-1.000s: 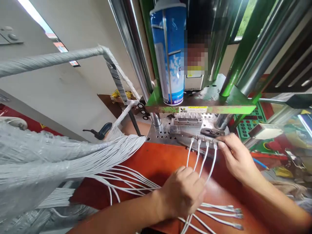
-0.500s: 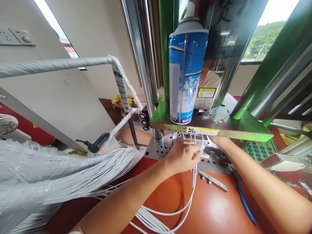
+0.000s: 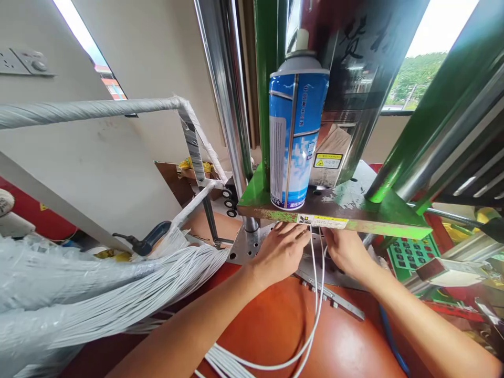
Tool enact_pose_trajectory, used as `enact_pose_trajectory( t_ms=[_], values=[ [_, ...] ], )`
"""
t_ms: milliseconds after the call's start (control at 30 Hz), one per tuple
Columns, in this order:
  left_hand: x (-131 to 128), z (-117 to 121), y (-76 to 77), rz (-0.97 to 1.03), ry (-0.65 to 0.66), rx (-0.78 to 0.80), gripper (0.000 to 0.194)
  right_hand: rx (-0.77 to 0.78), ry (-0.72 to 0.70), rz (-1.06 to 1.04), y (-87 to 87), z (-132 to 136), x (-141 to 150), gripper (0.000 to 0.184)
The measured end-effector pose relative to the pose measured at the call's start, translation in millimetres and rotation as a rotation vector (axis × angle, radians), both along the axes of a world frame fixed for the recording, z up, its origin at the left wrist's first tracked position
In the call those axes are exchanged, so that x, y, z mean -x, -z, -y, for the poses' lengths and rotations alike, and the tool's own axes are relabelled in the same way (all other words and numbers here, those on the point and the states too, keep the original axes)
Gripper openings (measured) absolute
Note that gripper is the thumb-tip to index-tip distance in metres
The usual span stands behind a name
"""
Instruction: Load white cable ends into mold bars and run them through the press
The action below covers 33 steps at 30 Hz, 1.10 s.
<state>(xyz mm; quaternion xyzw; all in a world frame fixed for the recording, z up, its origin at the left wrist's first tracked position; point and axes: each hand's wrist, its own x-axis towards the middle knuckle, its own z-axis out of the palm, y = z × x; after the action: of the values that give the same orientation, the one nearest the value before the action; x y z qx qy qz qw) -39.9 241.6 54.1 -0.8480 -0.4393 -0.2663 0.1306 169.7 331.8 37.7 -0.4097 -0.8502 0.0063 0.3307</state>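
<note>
My left hand [image 3: 280,252] and my right hand [image 3: 345,251] both reach under the green press plate [image 3: 354,212], and the plate hides their fingertips. Several white cables [image 3: 317,294] run up between the two hands and vanish under the plate. They loop down over the orange table [image 3: 275,325]. A metal strip with small clips [image 3: 334,300] lies on the table just below my hands. A blue spray can [image 3: 295,131] stands upright on the plate above my left hand.
A thick bundle of white cables [image 3: 98,299] wrapped in plastic lies at the left under a wrapped metal rail [image 3: 94,107]. Chrome columns [image 3: 228,94] rise behind. A green keypad panel [image 3: 411,252] and a blue cable [image 3: 389,336] sit at the right.
Both hands have pushed further in under the green plate with the white cables. One second ago they were at the metal strip near the table edge. The view has tilted up.
</note>
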Motion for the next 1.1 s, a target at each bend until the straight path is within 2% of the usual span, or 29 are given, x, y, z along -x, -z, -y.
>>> enact_pose_trajectory(
  t_ms=[133,233,333,567,667,867,1000,1100],
  values=[
    [-2,3,2.5,-0.075,-0.056,0.034,0.033,-0.06,-0.008,0.157,11.2,55,11,0.04],
    [-5,1,8.6,-0.073,-0.102,0.046,0.036,-0.175,0.063,0.287,17.3,71,22,0.051],
    [-9,-2,16.3,-0.048,-0.134,0.046,0.04,-0.189,0.104,0.331,17.1,68,30,0.052],
    [-20,-9,32.7,-0.012,-0.219,0.017,0.04,-0.221,0.138,0.322,10.2,56,38,0.027],
    [-23,-13,38.6,0.005,-0.238,0.015,0.034,-0.218,0.139,0.306,15.6,53,39,0.024],
    [-26,-21,49.3,0.035,-0.237,-0.075,0.039,-0.211,0.157,0.284,31.1,51,40,0.032],
    [-25,-23,42.0,0.076,-0.218,-0.029,0.043,-0.226,0.141,0.264,21.8,47,39,0.037],
    [-16,-3,24.1,0.108,-0.188,0.032,0.05,-0.233,0.125,0.244,12.9,56,21,0.043]
  ],
)
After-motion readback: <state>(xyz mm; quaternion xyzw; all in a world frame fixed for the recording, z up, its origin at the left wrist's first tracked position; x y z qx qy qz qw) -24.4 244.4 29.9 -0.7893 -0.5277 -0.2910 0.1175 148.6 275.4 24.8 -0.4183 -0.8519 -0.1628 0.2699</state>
